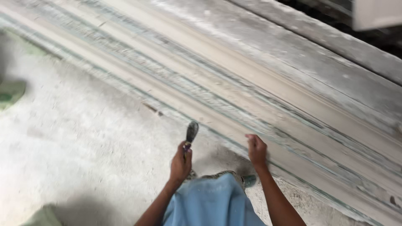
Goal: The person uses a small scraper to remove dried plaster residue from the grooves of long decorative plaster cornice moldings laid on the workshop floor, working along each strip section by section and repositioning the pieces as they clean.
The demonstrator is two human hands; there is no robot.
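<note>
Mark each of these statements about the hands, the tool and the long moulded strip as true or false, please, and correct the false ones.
1. The left hand holds a small dark-tipped tool. True.
2. The right hand also holds a tool. False: it is closed in a loose fist with no tool to be seen in it, at the near edge of the long moulded strip.
3. The strip runs diagonally from upper left to lower right. True.
4. The tool's tip presses on the strip. False: it points up, over the dusty floor and short of the strip.
5. The person wears a red garment. False: the garment is light blue.
</note>
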